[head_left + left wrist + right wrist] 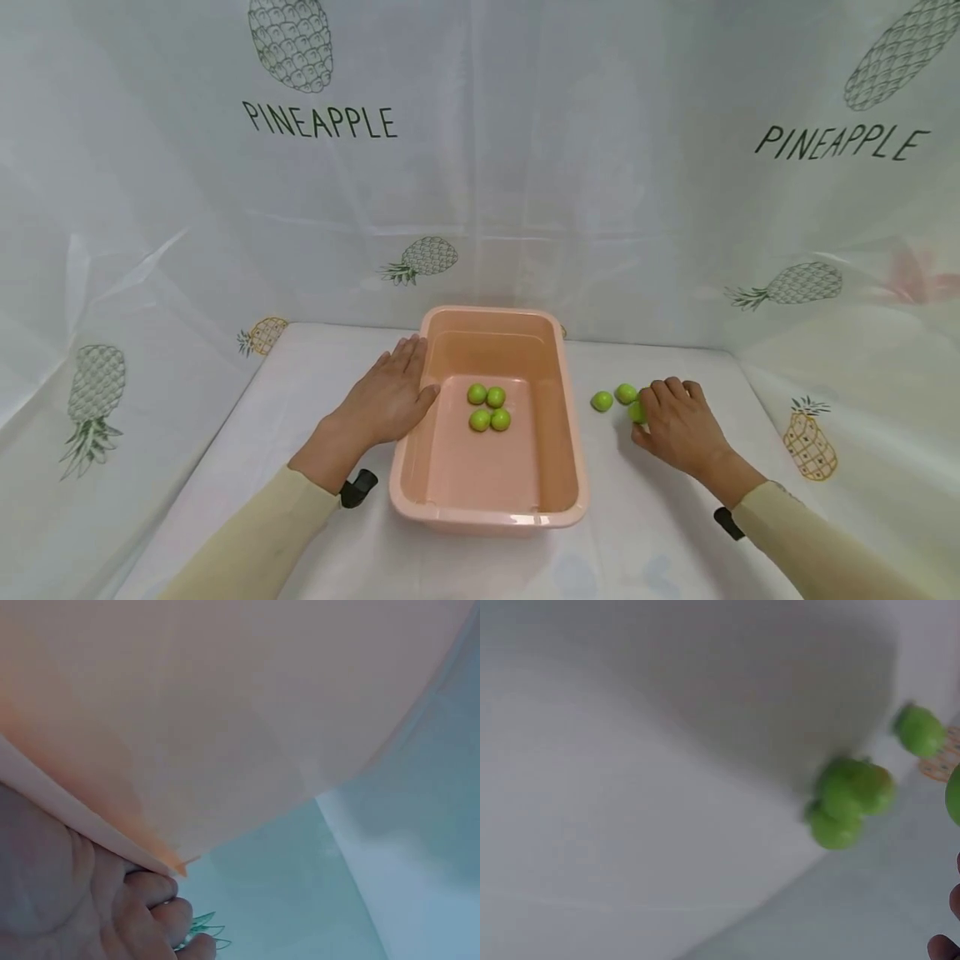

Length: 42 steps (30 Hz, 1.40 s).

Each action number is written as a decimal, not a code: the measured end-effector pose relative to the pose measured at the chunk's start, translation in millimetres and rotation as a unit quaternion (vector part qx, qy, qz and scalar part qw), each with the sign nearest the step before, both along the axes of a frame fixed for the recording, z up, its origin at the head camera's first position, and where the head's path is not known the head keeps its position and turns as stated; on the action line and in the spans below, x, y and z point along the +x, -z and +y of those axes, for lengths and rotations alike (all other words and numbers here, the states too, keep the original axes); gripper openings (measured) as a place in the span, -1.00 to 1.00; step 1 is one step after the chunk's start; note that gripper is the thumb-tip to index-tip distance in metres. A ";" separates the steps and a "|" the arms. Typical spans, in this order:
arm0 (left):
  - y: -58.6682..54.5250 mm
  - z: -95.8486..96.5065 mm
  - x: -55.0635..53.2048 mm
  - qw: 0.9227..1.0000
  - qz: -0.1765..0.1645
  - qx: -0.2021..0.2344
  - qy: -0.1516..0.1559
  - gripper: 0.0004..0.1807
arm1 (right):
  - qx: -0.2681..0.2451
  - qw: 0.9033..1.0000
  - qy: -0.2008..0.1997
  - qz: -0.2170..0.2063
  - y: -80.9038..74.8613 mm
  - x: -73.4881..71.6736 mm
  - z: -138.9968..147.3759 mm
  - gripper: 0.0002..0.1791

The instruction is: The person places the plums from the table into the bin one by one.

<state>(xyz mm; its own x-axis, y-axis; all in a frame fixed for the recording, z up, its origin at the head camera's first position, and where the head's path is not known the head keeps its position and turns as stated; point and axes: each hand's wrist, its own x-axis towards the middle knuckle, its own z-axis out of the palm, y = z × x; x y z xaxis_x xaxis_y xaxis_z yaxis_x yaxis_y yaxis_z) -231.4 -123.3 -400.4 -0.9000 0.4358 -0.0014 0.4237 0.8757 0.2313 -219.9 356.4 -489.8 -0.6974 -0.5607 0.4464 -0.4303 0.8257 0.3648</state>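
Observation:
A pink plastic basin (487,517) stands on the table, with several small round green fruits (480,420) on its floor. My left hand (390,392) rests against the basin's left rim, fingers extended along it and thumb across the edge. The left wrist view shows its palm (45,877) beside the basin wall (225,712). To the right of the basin, my right hand (681,425) pinches a green fruit (637,412) between thumb and fingers. That fruit (953,796) is cut off by the right wrist view's edge. Other green fruits (602,401) lie on the table beside this hand.
White sheeting (525,167) printed with pineapples rises behind and beside the white-covered table (337,350). In the right wrist view, a blurred cluster of green fruits (836,825) lies near the table edge, with another fruit (920,731) apart from it.

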 end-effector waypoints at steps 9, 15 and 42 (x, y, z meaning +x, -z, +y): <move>-0.1 0.9 5.2 1.000 0.002 -0.019 -0.005 -0.13 | -0.046 0.992 -0.062 0.099 -62.6 -31.1 -40.6 -0.56; -0.6 2.0 6.8 1.000 0.006 -0.021 -0.004 -0.12 | -0.079 0.990 -0.080 0.081 -105.2 -40.8 -93.3 -0.60; 1.8 -1.2 1.3 1.000 0.009 0.000 -0.001 -0.16 | 0.163 0.984 -0.016 -0.071 -86.5 -59.4 -200.4 -0.57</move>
